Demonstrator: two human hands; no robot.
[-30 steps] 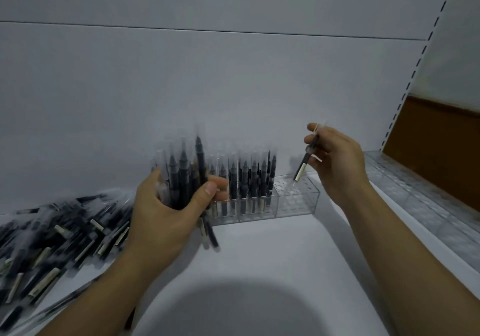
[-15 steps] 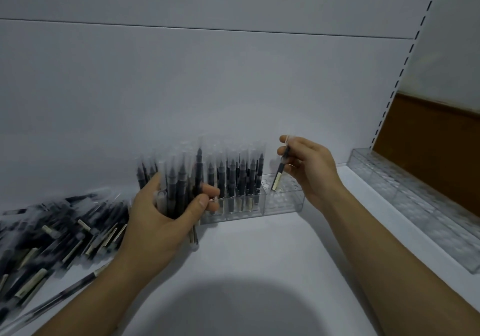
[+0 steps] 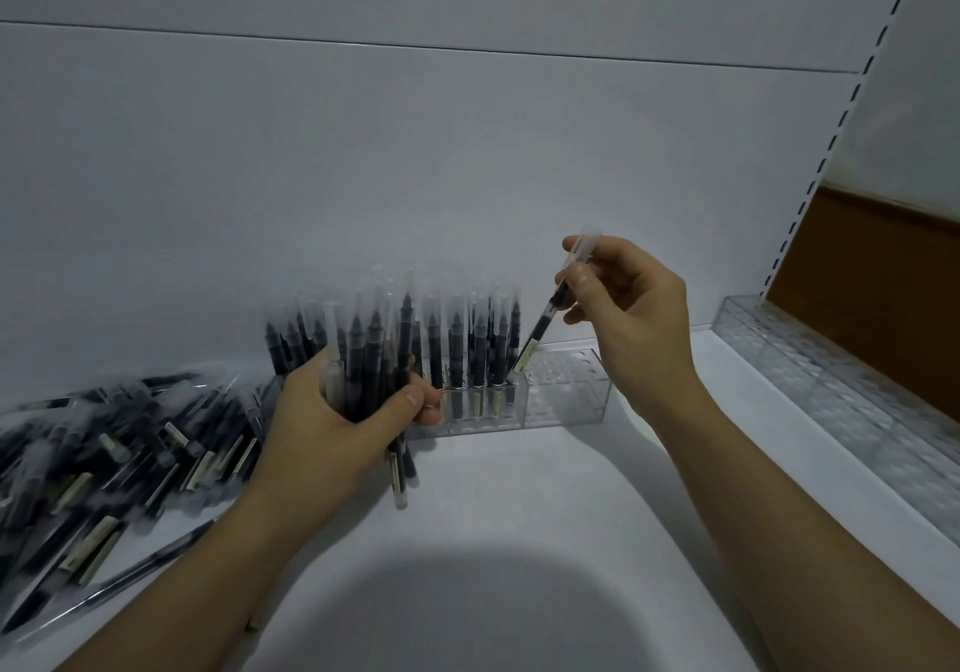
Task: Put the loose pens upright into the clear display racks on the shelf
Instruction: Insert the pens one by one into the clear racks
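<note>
A clear display rack (image 3: 566, 391) stands on the white shelf against the back wall. Several dark pens (image 3: 467, 344) stand upright in its left part; its right part shows empty holes. My right hand (image 3: 628, 318) pinches one pen (image 3: 545, 318), tilted, with its lower tip at the rack's top beside the standing pens. My left hand (image 3: 332, 422) grips a bundle of pens (image 3: 374, 354) upright, just left of the rack. A heap of loose pens (image 3: 114, 453) lies at the left of the shelf.
A long clear rack (image 3: 841, 391) with no pens in it runs along the shelf's right side, next to a brown panel (image 3: 872, 276). A slotted shelf upright (image 3: 826, 152) rises at the right. A dark shadow covers the white shelf (image 3: 519, 515) near me.
My right hand has brought its pen down and left until the tip reaches the rack's top. My left hand still holds its bundle, shifted slightly. The view has moved a little.
</note>
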